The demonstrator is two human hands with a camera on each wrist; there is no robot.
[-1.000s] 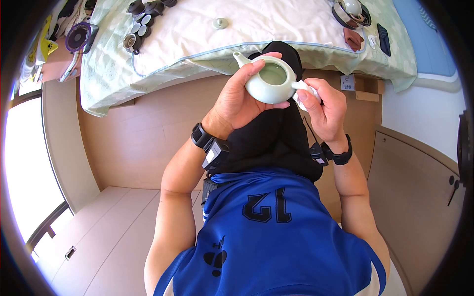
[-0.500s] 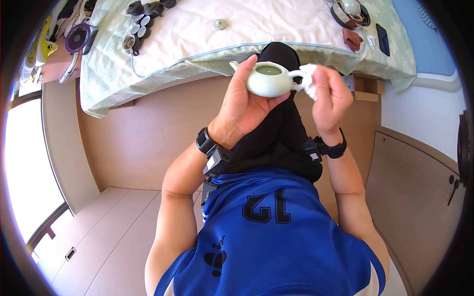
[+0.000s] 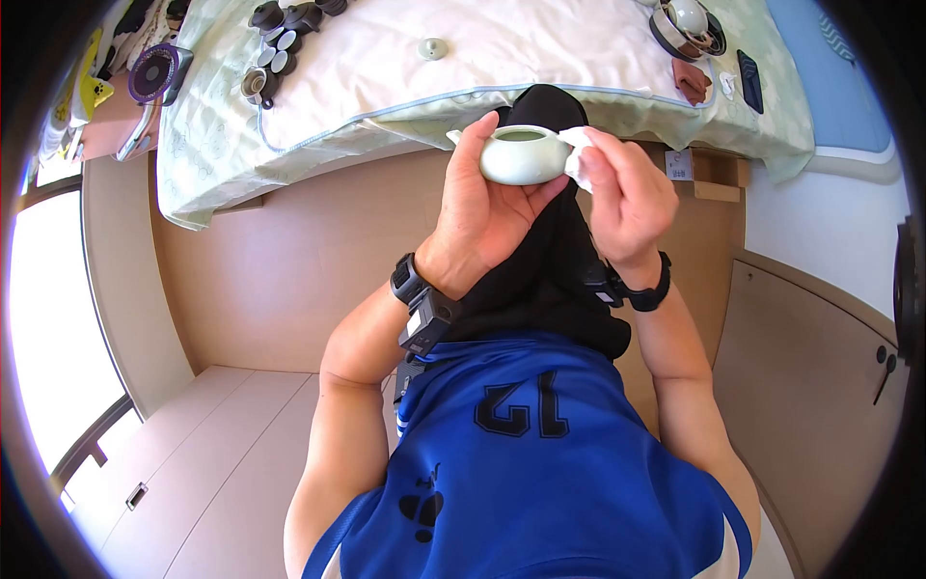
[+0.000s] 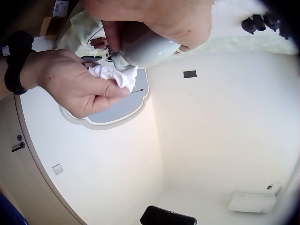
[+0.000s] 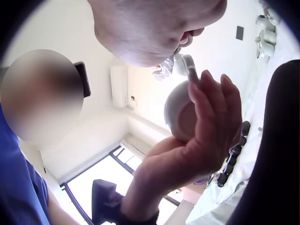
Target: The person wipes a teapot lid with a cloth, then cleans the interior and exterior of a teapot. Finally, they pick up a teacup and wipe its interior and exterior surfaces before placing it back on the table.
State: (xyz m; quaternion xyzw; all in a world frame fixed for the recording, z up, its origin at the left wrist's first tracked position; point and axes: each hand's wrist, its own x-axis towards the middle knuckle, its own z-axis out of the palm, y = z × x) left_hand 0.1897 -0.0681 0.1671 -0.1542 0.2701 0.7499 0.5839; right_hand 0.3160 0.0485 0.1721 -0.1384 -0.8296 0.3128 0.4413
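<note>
A pale celadon teapot (image 3: 526, 162) without its lid sits in my left hand (image 3: 475, 214), held above the lap. The left thumb lies up along the spout side and the fingers support the belly from below; the teapot's underside (image 5: 182, 115) shows in the right wrist view. My right hand (image 3: 632, 198) pinches a crumpled white tissue (image 3: 579, 160) against the handle, which the tissue and fingers mostly hide. In the left wrist view the tissue (image 4: 115, 75) is bunched between thumb and fingers, right by the handle. A small pale lid (image 3: 433, 48) lies on the white cloth (image 3: 540, 58).
Dark teaware (image 3: 280, 43) stands at the far left of the cloth-covered surface. At the far right are a bowl set (image 3: 687, 27), a folded brown cloth (image 3: 691, 81) and a phone (image 3: 749, 81). A purple-rimmed fan (image 3: 154, 73) is at the left edge.
The teapot has tipped from showing its opening broadly to sitting more level. The right hand drew the tissue off to the right along the handle, then brought it back in against the handle.
</note>
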